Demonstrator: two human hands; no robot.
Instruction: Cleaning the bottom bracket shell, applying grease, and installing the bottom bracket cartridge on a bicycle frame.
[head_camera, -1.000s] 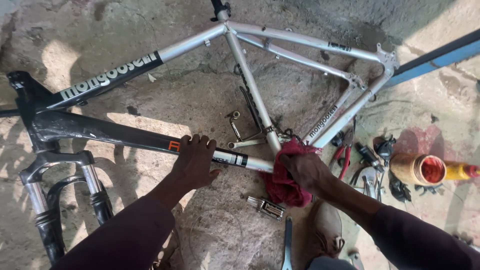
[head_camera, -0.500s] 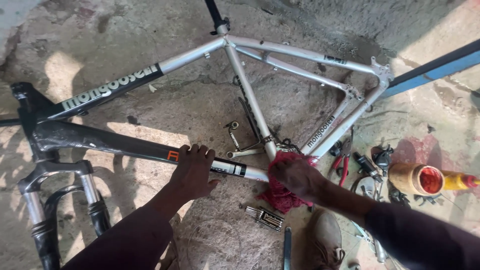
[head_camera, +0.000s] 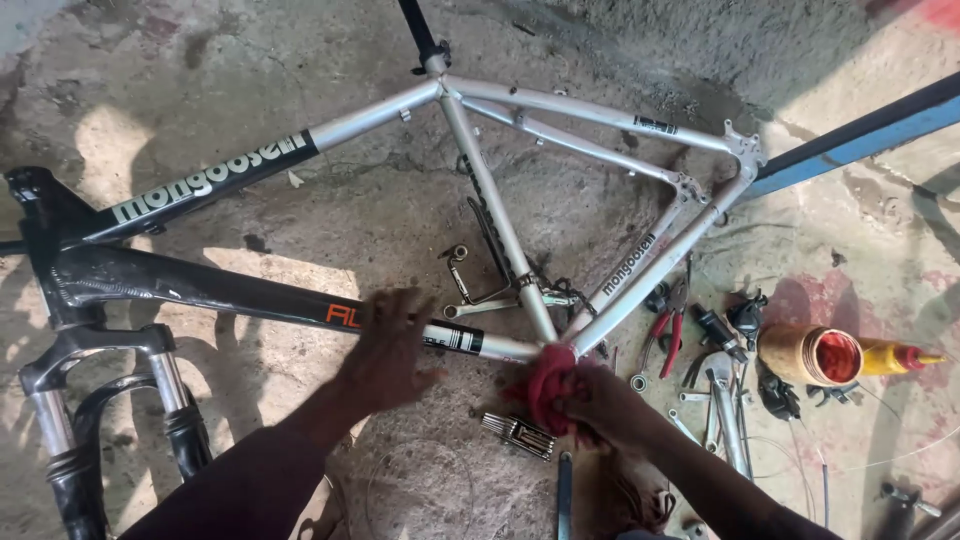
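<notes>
Both forearms reach up from the lower edge of the frame toward its centre. The left hand (head_camera: 388, 352) lies flat, fingers spread wide, on the black-and-silver down tube of the bicycle frame (head_camera: 490, 205), which rests on the concrete floor (head_camera: 330, 60) across the middle of the frame. The right hand (head_camera: 600, 400), just right of centre, is closed around a bunched red rag (head_camera: 545, 385), pressed against the tube's lower end where the silver tubes meet. Pliers (head_camera: 668, 325) and other tools lie scattered right.

Red-handled pliers (head_camera: 668, 335), a wrench (head_camera: 478, 300) and an orange-brown tub (head_camera: 810, 354) lie on the concrete floor (head_camera: 300, 60).
</notes>
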